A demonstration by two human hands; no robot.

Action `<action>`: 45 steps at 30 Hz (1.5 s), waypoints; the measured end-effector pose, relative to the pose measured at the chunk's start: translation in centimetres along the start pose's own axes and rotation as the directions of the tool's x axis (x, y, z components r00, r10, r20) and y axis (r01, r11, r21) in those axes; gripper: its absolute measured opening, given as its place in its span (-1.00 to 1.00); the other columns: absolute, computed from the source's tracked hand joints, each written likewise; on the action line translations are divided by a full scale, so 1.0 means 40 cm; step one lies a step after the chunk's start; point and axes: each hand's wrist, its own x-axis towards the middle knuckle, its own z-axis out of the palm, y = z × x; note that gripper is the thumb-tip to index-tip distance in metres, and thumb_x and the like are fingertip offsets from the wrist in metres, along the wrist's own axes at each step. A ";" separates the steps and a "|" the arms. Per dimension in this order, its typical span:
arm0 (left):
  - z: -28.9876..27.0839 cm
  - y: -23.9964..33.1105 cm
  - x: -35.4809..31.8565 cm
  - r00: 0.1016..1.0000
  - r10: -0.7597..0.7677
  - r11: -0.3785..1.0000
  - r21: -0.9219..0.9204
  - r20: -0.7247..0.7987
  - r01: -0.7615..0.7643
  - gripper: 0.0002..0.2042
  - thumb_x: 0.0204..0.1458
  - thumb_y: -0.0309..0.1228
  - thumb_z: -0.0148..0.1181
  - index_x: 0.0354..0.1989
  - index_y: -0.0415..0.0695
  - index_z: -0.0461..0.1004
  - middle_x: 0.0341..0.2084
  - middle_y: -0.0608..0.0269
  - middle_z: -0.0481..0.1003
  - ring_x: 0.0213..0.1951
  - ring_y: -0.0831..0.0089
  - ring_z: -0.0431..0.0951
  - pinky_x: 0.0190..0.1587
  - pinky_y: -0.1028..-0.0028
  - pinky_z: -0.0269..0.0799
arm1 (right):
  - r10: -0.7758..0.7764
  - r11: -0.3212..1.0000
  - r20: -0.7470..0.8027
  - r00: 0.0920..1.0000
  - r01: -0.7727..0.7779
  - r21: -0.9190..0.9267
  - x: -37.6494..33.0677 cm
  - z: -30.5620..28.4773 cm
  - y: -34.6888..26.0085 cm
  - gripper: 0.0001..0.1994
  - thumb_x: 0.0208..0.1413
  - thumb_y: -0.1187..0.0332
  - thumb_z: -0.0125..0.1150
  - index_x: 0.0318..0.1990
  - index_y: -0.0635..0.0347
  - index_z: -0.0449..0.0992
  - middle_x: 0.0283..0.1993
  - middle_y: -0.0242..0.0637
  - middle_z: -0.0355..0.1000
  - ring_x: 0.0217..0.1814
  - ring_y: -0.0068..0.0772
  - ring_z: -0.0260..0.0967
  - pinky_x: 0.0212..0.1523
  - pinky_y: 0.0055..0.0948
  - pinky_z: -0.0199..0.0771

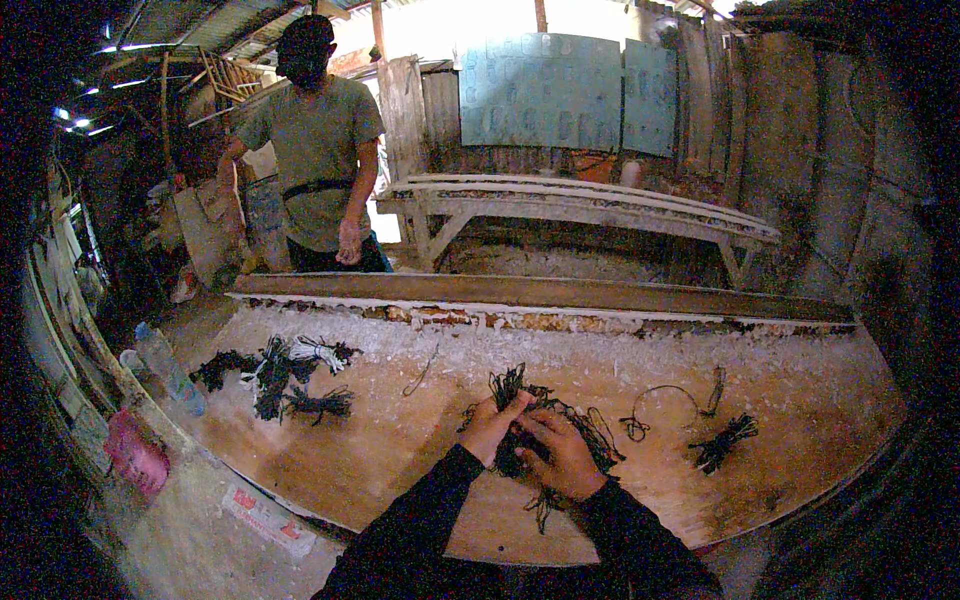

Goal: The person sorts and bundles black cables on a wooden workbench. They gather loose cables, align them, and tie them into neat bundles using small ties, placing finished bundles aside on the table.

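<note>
Over the middle of the wooden table, my left hand (487,428) is closed round an upright bundle of black cords (507,384), its looped ends sticking up above the thumb. My right hand (566,455) is bent in against the same bundle, its fingers curled on the cords beside the left thumb. Around and under both hands lies a loose, tangled heap of black cord (598,436). Some strands hang toward the near side. The palms and part of the bundle are hidden.
On the table (400,470), tied black and white cord bundles (270,375) lie left; a black bundle (725,443) and loose cord (668,388) lie right. A plastic bottle (170,368) stands at the left edge. Beyond the raised back board (540,293), a person (325,160) stands near a long bench (580,205).
</note>
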 end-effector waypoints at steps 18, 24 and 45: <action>-0.072 0.064 0.025 0.986 0.106 0.840 -0.519 -0.131 -0.159 -0.73 0.06 -0.12 0.00 -0.45 -0.07 0.26 -0.67 0.40 0.21 -0.60 0.50 0.28 -0.44 0.44 0.31 | 0.346 0.842 0.038 0.938 -0.292 -0.453 -0.017 -0.026 0.043 -0.77 -0.25 0.30 0.23 -0.31 -0.10 0.55 -0.25 -0.32 0.44 -0.12 -0.18 0.34 -0.09 -0.06 0.20; -0.073 0.072 0.023 0.985 0.126 0.863 -0.477 -0.121 -0.169 -0.73 0.08 -0.12 -0.03 -0.44 -0.07 0.27 -0.67 0.44 0.20 -0.62 0.55 0.25 -0.45 0.47 0.28 | 0.429 0.796 0.041 0.902 -0.357 -0.489 -0.009 -0.038 0.028 -0.79 -0.24 0.30 0.23 -0.33 -0.06 0.55 -0.30 -0.30 0.45 -0.19 -0.14 0.36 -0.09 -0.08 0.20; 0.032 -0.005 -0.026 0.981 0.118 0.979 0.148 0.156 -0.142 -0.63 0.03 -0.02 0.02 -0.28 -0.10 0.39 -0.60 0.48 0.32 -0.53 0.67 0.25 -0.50 0.64 0.14 | 0.424 0.772 -0.100 0.900 -0.302 0.559 -0.011 -0.006 0.060 -0.90 -0.13 0.53 0.24 -0.46 0.21 0.41 -0.46 -0.42 0.39 -0.34 -0.58 0.33 -0.21 -0.56 0.33</action>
